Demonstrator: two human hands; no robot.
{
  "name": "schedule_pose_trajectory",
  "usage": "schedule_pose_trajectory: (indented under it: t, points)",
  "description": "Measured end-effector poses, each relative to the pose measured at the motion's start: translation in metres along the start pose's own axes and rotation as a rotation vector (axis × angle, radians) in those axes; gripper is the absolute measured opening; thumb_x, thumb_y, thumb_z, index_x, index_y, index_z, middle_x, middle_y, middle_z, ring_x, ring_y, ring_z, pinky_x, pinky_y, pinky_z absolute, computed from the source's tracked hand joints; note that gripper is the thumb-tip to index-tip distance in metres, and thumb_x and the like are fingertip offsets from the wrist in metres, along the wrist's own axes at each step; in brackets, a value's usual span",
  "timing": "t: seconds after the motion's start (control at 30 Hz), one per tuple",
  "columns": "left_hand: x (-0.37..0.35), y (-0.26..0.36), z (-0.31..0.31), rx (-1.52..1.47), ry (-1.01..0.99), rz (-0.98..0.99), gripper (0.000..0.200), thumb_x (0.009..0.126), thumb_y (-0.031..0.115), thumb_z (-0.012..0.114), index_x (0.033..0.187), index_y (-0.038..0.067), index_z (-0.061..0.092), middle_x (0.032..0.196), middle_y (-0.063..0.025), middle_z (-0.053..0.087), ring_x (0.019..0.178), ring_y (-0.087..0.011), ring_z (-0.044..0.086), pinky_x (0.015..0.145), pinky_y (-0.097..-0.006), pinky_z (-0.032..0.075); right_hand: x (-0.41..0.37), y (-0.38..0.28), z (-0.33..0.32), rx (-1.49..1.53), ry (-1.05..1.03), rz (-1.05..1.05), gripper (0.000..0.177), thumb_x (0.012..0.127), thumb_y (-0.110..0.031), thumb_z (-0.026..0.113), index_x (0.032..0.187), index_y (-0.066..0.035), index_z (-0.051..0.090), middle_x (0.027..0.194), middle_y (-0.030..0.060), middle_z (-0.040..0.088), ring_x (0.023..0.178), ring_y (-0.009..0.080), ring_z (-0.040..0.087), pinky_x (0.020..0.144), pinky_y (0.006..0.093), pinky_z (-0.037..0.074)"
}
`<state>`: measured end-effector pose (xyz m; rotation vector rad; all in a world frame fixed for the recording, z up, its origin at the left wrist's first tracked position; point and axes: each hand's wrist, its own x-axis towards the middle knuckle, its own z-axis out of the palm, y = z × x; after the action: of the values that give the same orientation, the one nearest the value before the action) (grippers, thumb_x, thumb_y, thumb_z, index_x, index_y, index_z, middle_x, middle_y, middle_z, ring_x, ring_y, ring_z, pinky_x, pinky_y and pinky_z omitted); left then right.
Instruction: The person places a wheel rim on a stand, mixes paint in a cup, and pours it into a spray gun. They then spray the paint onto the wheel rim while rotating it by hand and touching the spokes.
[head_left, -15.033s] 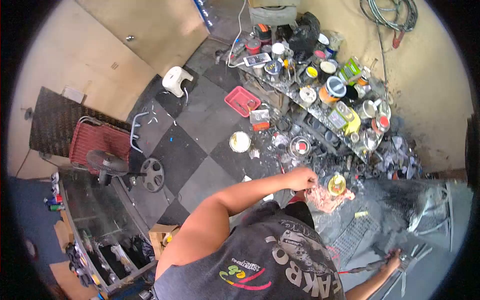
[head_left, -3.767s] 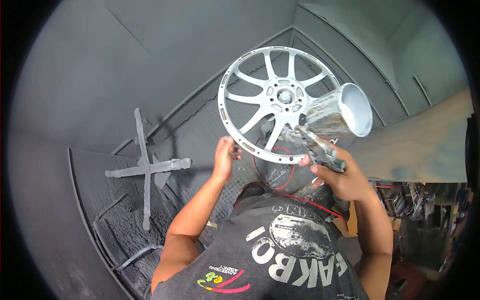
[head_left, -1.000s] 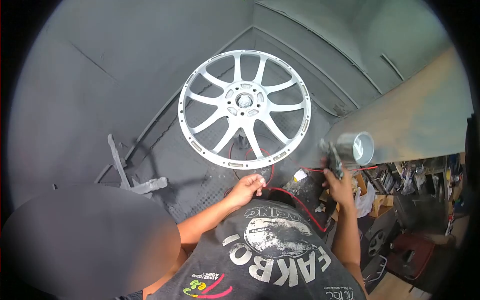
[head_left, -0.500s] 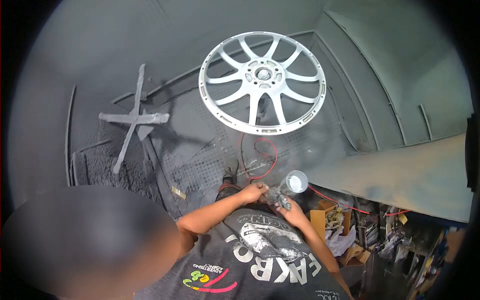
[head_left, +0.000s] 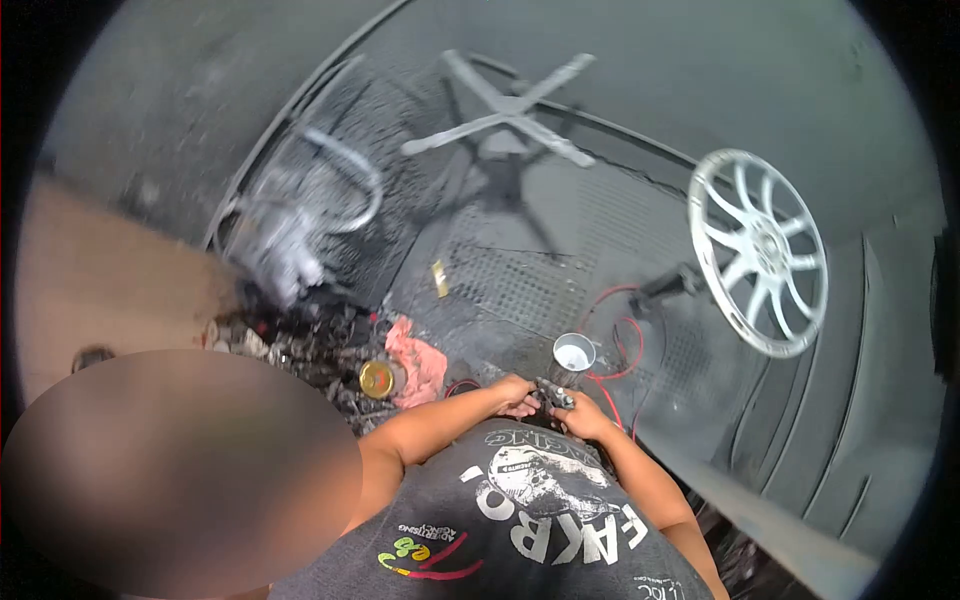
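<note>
A grimy spray gun (head_left: 554,397) is held low in front of the body, with an open cup (head_left: 574,353) of white paint at its far end. My right hand (head_left: 586,414) is wrapped around the gun's right side. Close by on the other side, my left hand (head_left: 515,393) has curled fingers next to the gun; what they grip, if anything, is hidden. Ahead and to the right, a white-painted wheel rim (head_left: 740,238) is tilted on a dark stand (head_left: 665,288).
A red hose (head_left: 637,345) loops over the floor. A grey cross-shaped stand (head_left: 510,105) rises at the back. On the left are a pink cloth (head_left: 420,365), a gold-coloured can (head_left: 377,379) and dark clutter. Booth walls (head_left: 840,420) lie to the right.
My view has swung left, so the rim and the cross stand appear farther right. The pink cloth and can have come into view. My hands remain at the spray gun.
</note>
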<state>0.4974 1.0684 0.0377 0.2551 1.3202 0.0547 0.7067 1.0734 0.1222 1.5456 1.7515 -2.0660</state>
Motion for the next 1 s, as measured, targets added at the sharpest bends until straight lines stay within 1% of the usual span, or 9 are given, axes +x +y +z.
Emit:
schedule_pose_trajectory:
  t: [0.03,0.17,0.33,0.4,0.5,0.6,0.7,0.8,1.0]
  points:
    - [-0.007,-0.005,-0.011,-0.076,0.02,0.066,0.035,0.102,0.034,0.047,0.114,0.004,0.061,0.093,-0.0093,0.071,0.067,-0.0158,0.067,0.051,-0.0279,0.055,0.001,-0.027,0.005,-0.021,0.05,-0.023,0.029,0.087,-0.015,0.066,0.113,-0.002,0.063,0.082,0.0093,0.071,0.068,0.0176,0.066,0.061,0.033,0.052]
    - [-0.03,-0.02,-0.074,-0.299,0.036,0.241,0.04,0.102,0.036,0.05,0.125,0.004,0.053,0.109,-0.0134,0.069,0.08,-0.0196,0.068,0.058,-0.0309,0.056,0.066,-0.06,0.028,-0.141,-0.031,-0.098,0.032,0.088,-0.014,0.068,0.116,-0.003,0.06,0.082,0.0079,0.071,0.067,0.0168,0.066,0.053,0.0311,0.052]
    - [-0.082,-0.04,-0.176,-0.594,0.086,0.58,0.047,0.101,0.038,0.053,0.135,0.007,0.046,0.122,-0.0145,0.063,0.093,-0.0229,0.065,0.076,-0.037,0.055,0.165,-0.138,0.073,-0.103,-0.057,-0.167,0.043,0.087,-0.008,0.064,0.129,-0.004,0.055,0.101,0.0078,0.067,0.093,0.0205,0.063,0.073,0.0376,0.055]
    - [-0.096,-0.068,-0.218,-0.545,0.106,0.609,0.049,0.099,0.04,0.055,0.136,0.009,0.048,0.126,-0.0131,0.061,0.1,-0.0219,0.064,0.081,-0.041,0.053,0.196,-0.203,0.102,0.079,-0.008,-0.178,0.046,0.088,-0.01,0.065,0.132,-0.007,0.051,0.105,0.0073,0.063,0.092,0.0224,0.061,0.061,0.0367,0.057]
    - [-0.112,-0.143,-0.269,0.158,0.07,0.752,0.057,0.099,0.046,0.053,0.137,0.005,0.048,0.13,-0.012,0.06,0.115,-0.0235,0.057,0.097,-0.0422,0.046,0.256,-0.303,0.152,0.14,0.081,-0.258,0.038,0.092,-0.02,0.064,0.126,-0.007,0.052,0.105,0.0069,0.06,0.092,0.0201,0.059,0.063,0.0389,0.056]
    - [0.046,-0.277,-0.321,0.268,-0.327,1.024,0.068,0.098,0.05,0.052,0.142,0.0,0.045,0.137,-0.011,0.055,0.126,-0.0247,0.051,0.108,-0.0353,0.037,0.297,-0.409,0.213,0.322,0.086,-0.284,0.024,0.091,-0.023,0.065,0.111,-0.011,0.056,0.092,0.0011,0.057,0.087,0.0163,0.056,0.066,0.0382,0.052]
    - [-0.134,-0.297,-0.304,-0.439,-0.095,0.499,0.06,0.097,0.042,0.055,0.139,0.001,0.05,0.136,-0.0097,0.057,0.124,-0.0222,0.053,0.104,-0.035,0.041,0.335,-0.493,0.275,0.49,0.146,-0.276,0.042,0.087,-0.023,0.07,0.12,-0.006,0.05,0.111,0.0073,0.052,0.097,0.0203,0.051,0.074,0.0462,0.056]
    - [-0.188,-0.317,-0.28,-0.781,-0.001,0.406,0.054,0.096,0.037,0.057,0.136,0.001,0.054,0.135,-0.0089,0.058,0.121,-0.0205,0.055,0.101,-0.0348,0.043,0.382,-0.551,0.319,0.583,0.034,-0.28,0.075,0.083,-0.032,0.076,0.138,0.001,0.036,0.128,0.0178,0.05,0.107,0.0325,0.055,0.07,0.0523,0.054]
    - [-0.171,-0.369,-0.241,-0.939,0.139,0.438,0.051,0.095,0.035,0.057,0.133,0.002,0.057,0.131,-0.009,0.06,0.119,-0.0205,0.057,0.1,-0.0349,0.044,0.39,-0.621,0.397,0.483,0.298,-0.117,0.087,0.084,-0.054,0.067,0.136,0.011,0.046,0.144,0.0235,0.045,0.125,0.0362,0.051,0.093,0.051,0.048]
